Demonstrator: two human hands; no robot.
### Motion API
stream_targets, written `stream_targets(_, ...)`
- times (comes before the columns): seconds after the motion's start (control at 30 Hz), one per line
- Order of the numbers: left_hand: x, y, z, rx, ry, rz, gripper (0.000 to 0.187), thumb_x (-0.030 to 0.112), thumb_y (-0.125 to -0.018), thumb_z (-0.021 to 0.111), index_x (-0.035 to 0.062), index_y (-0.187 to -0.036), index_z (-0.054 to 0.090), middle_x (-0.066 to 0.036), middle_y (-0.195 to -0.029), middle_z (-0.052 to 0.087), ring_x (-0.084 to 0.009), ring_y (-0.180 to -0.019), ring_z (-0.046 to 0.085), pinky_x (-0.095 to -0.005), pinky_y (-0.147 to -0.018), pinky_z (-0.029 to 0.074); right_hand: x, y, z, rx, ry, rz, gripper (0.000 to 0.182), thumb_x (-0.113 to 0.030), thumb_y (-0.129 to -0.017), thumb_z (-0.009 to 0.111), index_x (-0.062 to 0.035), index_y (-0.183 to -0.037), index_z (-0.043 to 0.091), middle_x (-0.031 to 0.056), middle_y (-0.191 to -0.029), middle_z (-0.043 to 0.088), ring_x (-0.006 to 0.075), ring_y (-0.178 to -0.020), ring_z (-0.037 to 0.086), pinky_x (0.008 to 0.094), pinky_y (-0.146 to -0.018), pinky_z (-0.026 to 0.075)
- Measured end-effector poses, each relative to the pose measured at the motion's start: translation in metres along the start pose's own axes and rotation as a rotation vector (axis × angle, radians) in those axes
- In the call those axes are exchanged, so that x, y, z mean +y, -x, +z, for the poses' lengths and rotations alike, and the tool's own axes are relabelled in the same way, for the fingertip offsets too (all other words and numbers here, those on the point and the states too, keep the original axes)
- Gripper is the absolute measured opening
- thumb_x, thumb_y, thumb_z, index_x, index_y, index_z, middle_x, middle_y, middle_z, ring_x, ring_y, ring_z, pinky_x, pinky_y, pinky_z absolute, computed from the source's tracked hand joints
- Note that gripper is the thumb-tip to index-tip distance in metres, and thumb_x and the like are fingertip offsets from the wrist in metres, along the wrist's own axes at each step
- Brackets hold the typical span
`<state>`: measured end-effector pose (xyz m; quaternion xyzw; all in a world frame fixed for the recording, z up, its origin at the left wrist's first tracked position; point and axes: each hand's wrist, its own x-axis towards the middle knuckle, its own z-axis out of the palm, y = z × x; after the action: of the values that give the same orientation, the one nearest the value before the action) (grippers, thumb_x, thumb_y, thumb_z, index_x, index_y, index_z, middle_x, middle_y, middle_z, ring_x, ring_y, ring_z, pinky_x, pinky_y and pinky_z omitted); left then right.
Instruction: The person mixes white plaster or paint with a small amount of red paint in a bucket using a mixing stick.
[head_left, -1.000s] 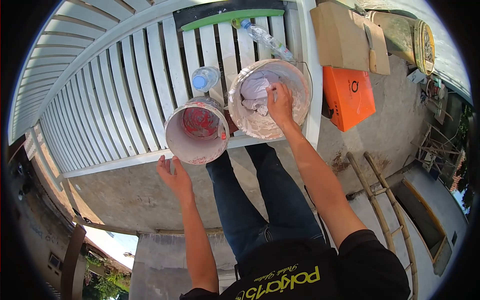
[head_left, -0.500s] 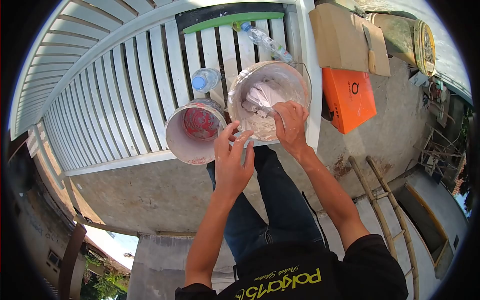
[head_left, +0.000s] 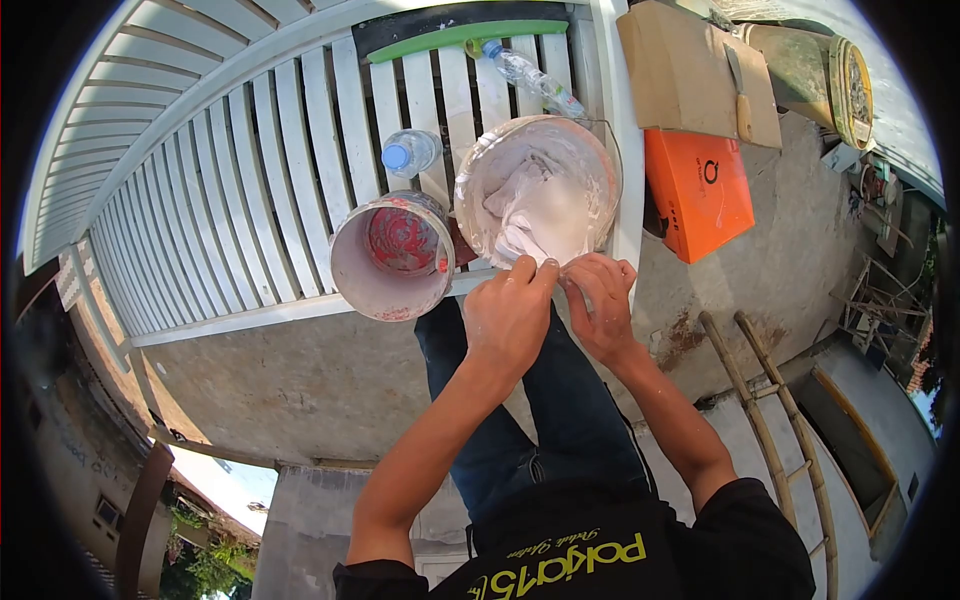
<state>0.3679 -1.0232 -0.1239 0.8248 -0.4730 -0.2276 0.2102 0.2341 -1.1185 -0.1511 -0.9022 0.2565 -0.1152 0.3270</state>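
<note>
A thin, crumpled white plastic bag sits in the large plaster-smeared bucket, its near end drawn over the rim toward me. My left hand pinches that end between thumb and fingers. Right beside it, my right hand is closed on the same edge, fingertips almost touching the left ones. Whitish residue coats the bucket's inner wall. To the left, a smaller white bucket with red stains inside is tipped with its mouth toward me. Part of the bag's surface looks blurred, so its contents cannot be made out.
On the white slatted bench are a blue-capped water bottle, another plastic bottle lying down, and a green-edged black tool. To the right are a cardboard box, an orange box and a bamboo ladder.
My left hand has moved right from beside the small bucket to grip the bag. The right hand came down toward me, and the bag's end is now pulled to the bucket's near rim.
</note>
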Motion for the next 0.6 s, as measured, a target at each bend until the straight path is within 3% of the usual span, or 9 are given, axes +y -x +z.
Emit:
stream_targets(0.13, 0.001, 0.006, 0.000, 0.033, 0.065, 0.070, 0.027, 0.007, -0.076, 0.064, 0.0086, -0.103, 0.065, -0.004, -0.081, 0.060, -0.0196, -0.067, 0.067, -0.0322, -0.057, 0.053, 0.006, 0.011, 0.000, 0.038, -0.046, -0.047, 0.032, 0.007, -0.078, 0.067, -0.0078, -0.105, 0.059, 0.0046, -0.103, 0.065, 0.0217, -0.100, 0.060, 0.0391, -0.089, 0.031)
stream_targets(0.23, 0.006, 0.008, -0.005, 0.058, 0.163, 0.097, 0.020, 0.008, -0.084, 0.065, 0.0099, -0.103, 0.064, -0.004, -0.080, 0.060, -0.0227, -0.063, 0.065, -0.0334, -0.053, 0.050, 0.020, 0.015, 0.009, 0.134, -0.074, -0.142, 0.036, 0.006, -0.077, 0.068, -0.0083, -0.108, 0.054, 0.0074, -0.106, 0.063, 0.0233, -0.101, 0.060, 0.0403, -0.087, 0.033)
stream_targets(0.43, 0.012, 0.013, -0.019, 0.135, 0.193, 0.130, 0.023, 0.005, -0.081, 0.067, 0.0072, -0.104, 0.065, -0.005, -0.079, 0.059, -0.0218, -0.058, 0.062, -0.0326, -0.050, 0.048, 0.044, 0.004, 0.028, 0.275, -0.104, -0.240, 0.038, 0.002, -0.074, 0.067, -0.0089, -0.107, 0.050, 0.0108, -0.102, 0.058, 0.0293, -0.092, 0.059, 0.0427, -0.084, 0.036)
stream_targets(0.53, 0.012, 0.020, -0.025, 0.126, 0.187, 0.143, 0.038, 0.003, -0.072, 0.065, 0.0042, -0.110, 0.066, -0.004, -0.081, 0.058, -0.0172, -0.060, 0.063, -0.0297, -0.051, 0.049, 0.049, 0.004, 0.027, 0.206, -0.050, -0.304, 0.036, 0.002, -0.074, 0.064, -0.0082, -0.105, 0.050, 0.0116, -0.096, 0.056, 0.0301, -0.085, 0.057, 0.0436, -0.081, 0.036)
stream_targets(0.6, 0.012, 0.023, -0.028, 0.146, 0.211, 0.112, 0.037, 0.003, -0.072, 0.065, 0.0044, -0.109, 0.066, -0.004, -0.080, 0.058, -0.0170, -0.059, 0.062, -0.0297, -0.050, 0.048, 0.049, 0.004, 0.030, 0.168, -0.084, -0.336, 0.033, 0.000, -0.074, 0.064, -0.0073, -0.103, 0.050, 0.0113, -0.089, 0.055, 0.0303, -0.079, 0.055, 0.0424, -0.074, 0.038)
